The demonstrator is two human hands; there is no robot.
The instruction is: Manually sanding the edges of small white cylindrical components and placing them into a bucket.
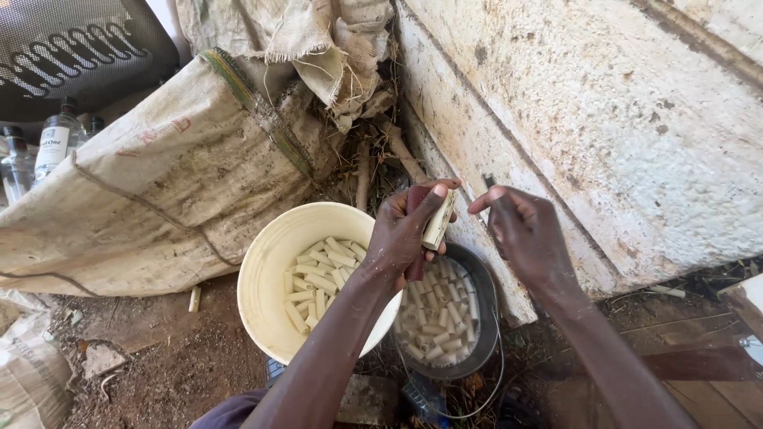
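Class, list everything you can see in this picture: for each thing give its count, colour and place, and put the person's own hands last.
Bucket: one, cream, on the ground at centre, holding pale short tubes.
Pot: one, dark metal, right of the bucket and touching it, also holding tubes.
Short tubes: many, pale cream, in both containers; too many to count.
Sack: one large, dirty beige, lying at left.
Bottles: at least three, clear glass, far left behind the sack.
Wall: one, whitewashed and chipped, at right.
Ground: brown dirt.
Left hand: holds one pale tube and a dark red handle above the pot.
Right hand: pinches a small dark piece beside the tube.
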